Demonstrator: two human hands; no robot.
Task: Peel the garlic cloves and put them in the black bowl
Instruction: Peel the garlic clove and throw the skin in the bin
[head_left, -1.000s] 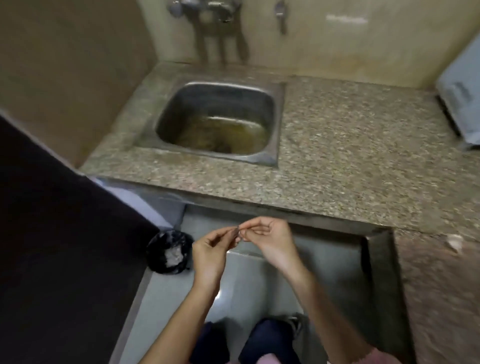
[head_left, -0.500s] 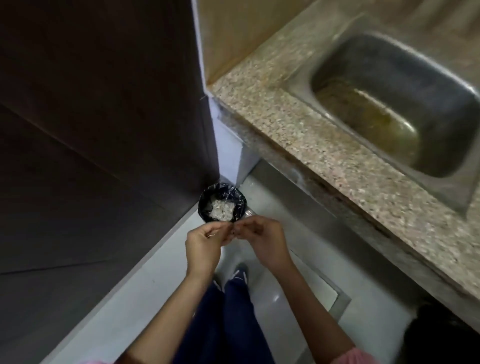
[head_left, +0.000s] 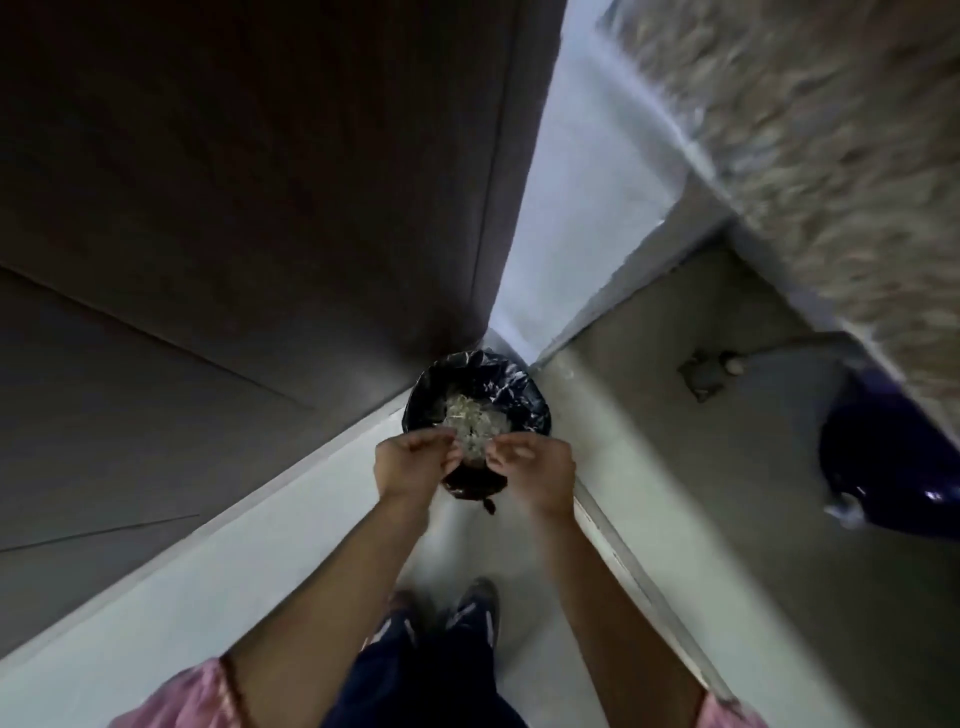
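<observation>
Dark cabinet panel (head_left: 260, 208) on the left. Left hand (head_left: 415, 462) and right hand (head_left: 537, 470) hover just apart over the near rim of the black-lined bin (head_left: 524, 384) in the floor corner. Pale peel scraps (head_left: 467, 415) lie inside. Both hands' fingertips are curled in; can't tell if they pinch a garlic clove. Granite worktop (head_left: 831, 130) at top right.

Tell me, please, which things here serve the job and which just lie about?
In use: left hand, right hand, both curled over the black bag-lined bin of pale scraps.
Lying about: glossy dark-blue container, speckled stone counter, dark wooden panel.
</observation>
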